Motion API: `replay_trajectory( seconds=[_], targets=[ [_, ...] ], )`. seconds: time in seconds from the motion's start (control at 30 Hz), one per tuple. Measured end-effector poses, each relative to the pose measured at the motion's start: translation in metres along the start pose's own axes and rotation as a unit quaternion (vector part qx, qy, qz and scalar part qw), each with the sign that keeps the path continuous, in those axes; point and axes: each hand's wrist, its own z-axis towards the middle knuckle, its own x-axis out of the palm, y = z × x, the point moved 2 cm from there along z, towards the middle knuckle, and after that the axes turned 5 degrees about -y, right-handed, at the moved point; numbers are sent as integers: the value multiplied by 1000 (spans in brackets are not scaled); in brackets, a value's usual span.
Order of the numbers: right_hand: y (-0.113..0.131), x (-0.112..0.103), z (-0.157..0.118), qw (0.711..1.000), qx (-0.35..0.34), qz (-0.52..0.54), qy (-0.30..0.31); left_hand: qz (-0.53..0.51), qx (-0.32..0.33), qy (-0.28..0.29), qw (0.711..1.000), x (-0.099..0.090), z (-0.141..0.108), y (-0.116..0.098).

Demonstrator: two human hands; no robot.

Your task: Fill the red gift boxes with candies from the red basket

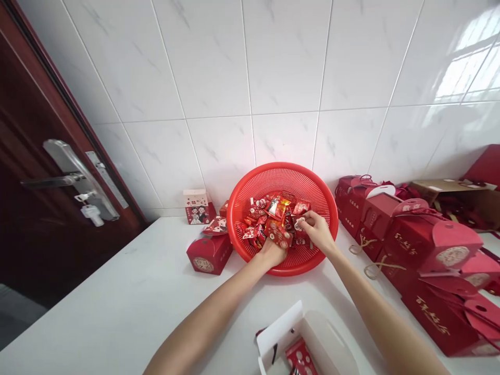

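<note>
A red plastic basket (pixel 282 171) stands against the tiled wall, with a heap of small red and gold wrapped packets (pixel 278 205) in it. My left hand (pixel 274 252) reaches over the near rim, its fingers closed on a red packet (pixel 279 234) at the front of the heap. At the right side of the heap, my right hand (pixel 314 229) pinches a dark red packet (pixel 300 224) between thumb and fingers. Nearer to me, below the basket, an open white-lined box (pixel 327 338) holds a red packet (pixel 300 357) with pale spots.
Red gift boxes (pixel 417 242) with cord handles are piled at the right, by an open cardboard box (pixel 449 185). Left of the basket are a red box (pixel 210 253) and a small printed box (pixel 197 207). A door handle (pixel 58 180) with keys is at far left.
</note>
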Motion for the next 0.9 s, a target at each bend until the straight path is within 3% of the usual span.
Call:
replay_trajectory(
  seconds=[0.17,0.3,0.47,0.53,0.7,0.8,0.9],
  targets=[
    [8,2,5,996,-3,90,2,-19,43,32,998,-13,15,16],
    [19,-1,4,987,26,158,-15,-92,95,65,989,-17,26,27],
    [37,-13,0,981,35,188,-13,-171,81,14,982,-26,20,24],
    [48,-20,-2,978,33,205,2,-190,93,-6,977,-35,11,17],
    [78,-37,-9,970,4,241,38,-277,165,-140,936,-65,-17,-17],
    [92,-47,-17,970,-23,239,45,-302,229,-109,919,-70,-32,-44],
    [105,-57,-30,975,-38,212,56,-306,262,-18,915,-66,-46,-68]
  ],
)
